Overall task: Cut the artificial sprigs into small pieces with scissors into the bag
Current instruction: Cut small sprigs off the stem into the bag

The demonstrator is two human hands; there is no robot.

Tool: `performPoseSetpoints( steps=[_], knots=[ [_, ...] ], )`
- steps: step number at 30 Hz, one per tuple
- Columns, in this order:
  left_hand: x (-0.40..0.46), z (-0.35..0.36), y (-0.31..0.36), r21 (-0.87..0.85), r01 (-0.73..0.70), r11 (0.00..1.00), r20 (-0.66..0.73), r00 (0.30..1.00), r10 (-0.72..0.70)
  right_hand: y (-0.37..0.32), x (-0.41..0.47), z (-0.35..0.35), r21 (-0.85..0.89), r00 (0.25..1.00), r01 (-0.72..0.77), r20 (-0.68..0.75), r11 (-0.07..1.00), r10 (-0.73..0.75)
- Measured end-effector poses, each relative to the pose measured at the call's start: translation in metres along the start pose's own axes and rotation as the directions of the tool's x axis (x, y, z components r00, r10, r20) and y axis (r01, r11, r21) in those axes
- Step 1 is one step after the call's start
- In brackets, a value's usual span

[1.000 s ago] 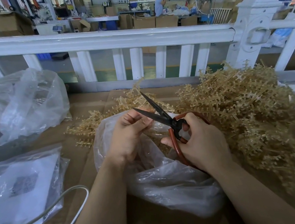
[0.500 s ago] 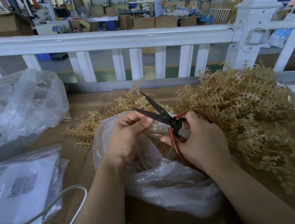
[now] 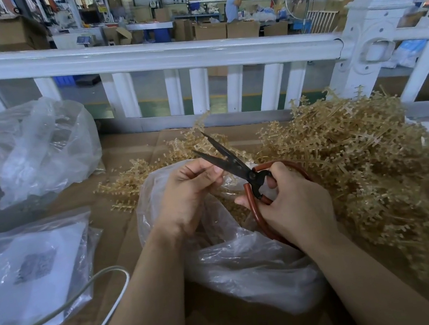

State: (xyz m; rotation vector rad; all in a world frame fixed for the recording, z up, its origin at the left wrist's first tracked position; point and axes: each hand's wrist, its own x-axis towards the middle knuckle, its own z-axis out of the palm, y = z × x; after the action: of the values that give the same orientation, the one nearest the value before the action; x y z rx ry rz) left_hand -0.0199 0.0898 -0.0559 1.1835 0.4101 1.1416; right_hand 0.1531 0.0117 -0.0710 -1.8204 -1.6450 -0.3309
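Observation:
A clear plastic bag [image 3: 244, 265] lies open on the cardboard in front of me, with cut tan pieces inside. My right hand [image 3: 293, 203] grips the red handles of black-bladed scissors [image 3: 228, 159], whose blades stand parted and point up and left. My left hand [image 3: 187, 193] hovers over the bag's mouth with fingers curled, thumb and fingertips pinched together beside the lower blade; whatever it pinches is hidden. A big heap of tan artificial sprigs [image 3: 350, 159] fills the right side. More sprigs [image 3: 133, 179] lie behind the bag.
A white railing [image 3: 149, 58] runs across the back edge. A crumpled clear bag [image 3: 40, 148] sits at the left, a flat bag with a paper sheet [image 3: 28, 274] at the lower left, and a white cable [image 3: 83, 293] crosses it. A person stands far off.
The scissor blades have closed slightly. Both hands stay over the bag's mouth with hardly any shift.

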Motion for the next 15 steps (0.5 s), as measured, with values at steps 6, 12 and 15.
performPoseSetpoints(
  steps=[6, 12, 15],
  knots=[
    [0.0012, 0.0001, 0.0001, -0.026, 0.020, 0.999, 0.014, 1.000, -0.020, -0.0017, 0.0004, -0.0013, -0.015, 1.000, -0.019, 0.012, 1.000, 0.019],
    [0.0019, -0.0017, -0.0015, -0.043, 0.038, 0.998, 0.006, 0.999, -0.038, -0.0042, 0.0009, -0.0040, -0.045, 0.999, -0.034, -0.002, 0.998, 0.034],
    [0.0021, -0.0014, -0.0005, -0.045, 0.066, 0.997, -0.011, 0.998, -0.067, -0.0041, 0.0001, -0.0045, -0.050, 0.999, -0.034, 0.001, 0.998, 0.034]
  ],
)
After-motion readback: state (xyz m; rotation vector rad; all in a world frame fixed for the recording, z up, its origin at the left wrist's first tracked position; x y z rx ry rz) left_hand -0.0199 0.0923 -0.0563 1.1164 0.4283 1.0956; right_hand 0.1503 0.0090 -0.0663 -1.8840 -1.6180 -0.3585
